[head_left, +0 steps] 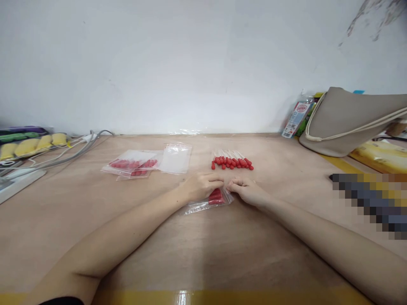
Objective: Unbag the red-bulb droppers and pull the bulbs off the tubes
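The bag (210, 201) in the grip is clear over red; sticks (232, 161) just beyond are whitish, red-tipped.

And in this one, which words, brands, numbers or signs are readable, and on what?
No text can be read with certainty.
Label on the pack at right: round red stamp and smaller print, too small and blurred.
Nearest bag: no legible print.
Yellow pack: no legible lettering.

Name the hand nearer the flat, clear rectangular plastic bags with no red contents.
Left. The left hand sits just below and right of those plastic bags in the picture; the right hand is farther right.
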`<action>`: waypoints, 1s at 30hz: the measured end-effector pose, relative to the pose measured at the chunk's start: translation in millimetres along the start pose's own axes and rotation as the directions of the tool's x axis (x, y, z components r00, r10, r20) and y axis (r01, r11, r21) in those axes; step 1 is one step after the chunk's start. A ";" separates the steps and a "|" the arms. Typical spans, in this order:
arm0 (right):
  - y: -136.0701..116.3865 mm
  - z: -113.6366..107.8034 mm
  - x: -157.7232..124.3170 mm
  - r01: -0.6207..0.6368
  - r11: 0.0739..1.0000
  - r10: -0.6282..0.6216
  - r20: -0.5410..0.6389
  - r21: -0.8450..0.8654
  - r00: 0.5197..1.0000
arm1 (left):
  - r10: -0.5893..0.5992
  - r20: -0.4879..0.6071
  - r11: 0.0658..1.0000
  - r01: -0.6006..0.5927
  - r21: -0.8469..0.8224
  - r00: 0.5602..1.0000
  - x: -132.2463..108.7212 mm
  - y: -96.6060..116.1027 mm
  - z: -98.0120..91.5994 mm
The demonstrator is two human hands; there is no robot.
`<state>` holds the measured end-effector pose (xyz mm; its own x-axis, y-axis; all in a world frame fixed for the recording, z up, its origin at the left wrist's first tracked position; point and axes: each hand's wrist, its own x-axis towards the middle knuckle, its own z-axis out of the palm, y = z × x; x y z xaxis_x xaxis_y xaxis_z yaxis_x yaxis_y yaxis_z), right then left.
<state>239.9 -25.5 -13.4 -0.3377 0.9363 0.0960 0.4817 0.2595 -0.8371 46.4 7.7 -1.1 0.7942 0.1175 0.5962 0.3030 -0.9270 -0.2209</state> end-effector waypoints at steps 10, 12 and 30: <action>12.6 -6.2 -3.4 0.552 0.622 -0.677 -0.027 -0.556 0.736 | -0.104 0.047 0.991 0.107 -0.074 0.993 -4.9 -0.6 -0.2; 11.0 -5.5 -2.7 0.557 0.529 -0.730 -0.010 -0.640 0.683 | -0.096 0.064 0.992 0.100 -0.073 0.993 -4.1 0.2 0.5; -3.4 -18.1 -8.4 0.624 0.562 -0.608 0.240 -0.543 0.757 | -0.026 0.146 0.999 0.023 0.028 0.989 5.8 -9.2 -30.0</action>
<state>255.7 -30.0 -1.6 -0.7424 0.4941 0.4524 0.4995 0.8583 -0.1177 32.4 6.2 27.5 0.8544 0.1927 0.4826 0.3355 -0.9138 -0.2290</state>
